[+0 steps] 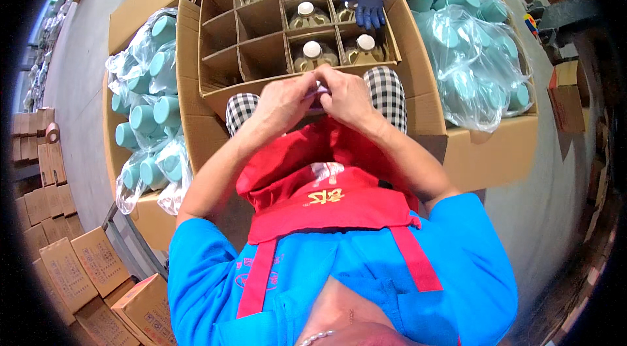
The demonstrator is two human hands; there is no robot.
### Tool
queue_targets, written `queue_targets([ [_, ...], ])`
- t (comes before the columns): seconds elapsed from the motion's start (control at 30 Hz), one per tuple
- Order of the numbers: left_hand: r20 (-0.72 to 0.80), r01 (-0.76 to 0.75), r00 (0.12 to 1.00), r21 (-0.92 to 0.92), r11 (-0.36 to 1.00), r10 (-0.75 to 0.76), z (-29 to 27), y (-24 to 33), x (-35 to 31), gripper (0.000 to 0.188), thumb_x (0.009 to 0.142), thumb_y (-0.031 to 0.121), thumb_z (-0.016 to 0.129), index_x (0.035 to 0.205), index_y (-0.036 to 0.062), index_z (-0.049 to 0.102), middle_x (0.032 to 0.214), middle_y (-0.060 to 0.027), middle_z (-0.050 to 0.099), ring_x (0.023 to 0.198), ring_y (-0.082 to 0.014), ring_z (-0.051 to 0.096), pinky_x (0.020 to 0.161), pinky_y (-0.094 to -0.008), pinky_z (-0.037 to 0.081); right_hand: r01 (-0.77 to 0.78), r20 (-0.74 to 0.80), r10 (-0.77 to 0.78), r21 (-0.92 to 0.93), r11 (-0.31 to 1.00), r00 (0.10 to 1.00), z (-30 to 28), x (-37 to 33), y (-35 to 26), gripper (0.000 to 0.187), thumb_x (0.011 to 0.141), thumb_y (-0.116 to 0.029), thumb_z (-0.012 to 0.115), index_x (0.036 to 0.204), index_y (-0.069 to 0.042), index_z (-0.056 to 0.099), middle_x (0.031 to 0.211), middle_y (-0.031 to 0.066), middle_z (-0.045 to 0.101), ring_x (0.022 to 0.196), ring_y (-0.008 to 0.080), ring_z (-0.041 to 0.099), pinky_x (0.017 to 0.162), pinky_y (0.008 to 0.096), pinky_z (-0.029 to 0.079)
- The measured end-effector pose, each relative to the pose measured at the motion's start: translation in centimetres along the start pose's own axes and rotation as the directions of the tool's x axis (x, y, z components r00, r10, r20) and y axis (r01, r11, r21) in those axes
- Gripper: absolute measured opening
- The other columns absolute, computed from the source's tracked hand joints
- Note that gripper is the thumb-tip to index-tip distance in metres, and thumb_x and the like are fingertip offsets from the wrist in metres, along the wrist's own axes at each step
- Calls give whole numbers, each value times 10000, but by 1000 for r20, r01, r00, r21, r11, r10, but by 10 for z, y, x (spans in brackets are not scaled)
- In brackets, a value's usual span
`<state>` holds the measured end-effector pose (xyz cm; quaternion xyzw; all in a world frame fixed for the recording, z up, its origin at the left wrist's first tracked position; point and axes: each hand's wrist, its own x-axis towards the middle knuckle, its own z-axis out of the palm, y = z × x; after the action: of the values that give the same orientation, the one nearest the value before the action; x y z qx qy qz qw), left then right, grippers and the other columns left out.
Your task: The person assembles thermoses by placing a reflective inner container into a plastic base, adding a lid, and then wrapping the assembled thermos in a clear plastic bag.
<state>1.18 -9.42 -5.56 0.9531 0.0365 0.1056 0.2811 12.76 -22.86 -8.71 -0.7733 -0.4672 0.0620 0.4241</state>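
Note:
In front of my red apron [287,222], my left hand [283,101] and my right hand [351,92] meet, fingers closed together in a pinch. A bit of pale purple material [321,90] shows between the fingertips; what it belongs to is hidden. Just beyond my hands stands an open cardboard box [261,79] split by cardboard dividers. Clear bottles with white caps fill some of its cells, among them a near bottle [315,56] and another bottle [366,50] to its right. A dark blue glove [368,7] lies over the box's right side.
Left of me, an open carton [171,222] holds turquoise cups [145,118] in clear plastic bags. A similar carton [493,150] on the right holds more bagged cups [450,39]. Stacked cardboard boxes [68,274] stand at lower left, with grey floor [85,84] beyond.

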Motion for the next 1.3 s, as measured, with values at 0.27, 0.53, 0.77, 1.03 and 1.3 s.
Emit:
queue_targets([
  [0.27,315,-586,810,480,653,495,-21,69,-42,166,791,287,639,826,135,581,847,-31,556,901,-204,565,759,-348,446,-239,409,179,100,966,895,-18,-1,-5,299,783,-253,504,850,-39,700,797,229,676,778,404,666,733,485,520],
  [0.53,379,-453,875,420,786,301,-10,47,-77,211,841,163,540,994,33,606,959,-109,578,974,-231,554,901,-354,448,49,154,-10,-253,966,988,-22,-29,-23,200,811,-224,557,807,-57,668,732,215,669,721,387,676,668,484,539],
  [0.77,323,255,931,-243,936,-169,19,27,-73,356,949,200,564,1209,-28,479,1151,-246,581,1130,-332,568,961,-453,440,170,117,-142,-278,945,983,4,-61,-24,173,848,-217,601,776,-60,586,661,175,643,618,355,657,548,469,516],
  [1.03,100,3,814,-986,-169,-572,72,45,-39,786,995,626,274,1350,-62,408,1314,-234,523,1186,-332,541,1077,-421,372,53,29,-49,-147,988,998,19,-89,-7,221,888,-258,614,787,-67,564,664,169,629,616,373,636,553,477,498],
  [1.3,-101,184,958,-496,848,-267,88,88,-51,626,1034,417,343,1460,-39,308,1386,-252,446,1343,-332,390,1109,-375,285,-253,-188,269,106,962,944,8,-40,28,272,813,-251,645,925,-22,554,822,228,660,789,430,652,675,504,503],
])
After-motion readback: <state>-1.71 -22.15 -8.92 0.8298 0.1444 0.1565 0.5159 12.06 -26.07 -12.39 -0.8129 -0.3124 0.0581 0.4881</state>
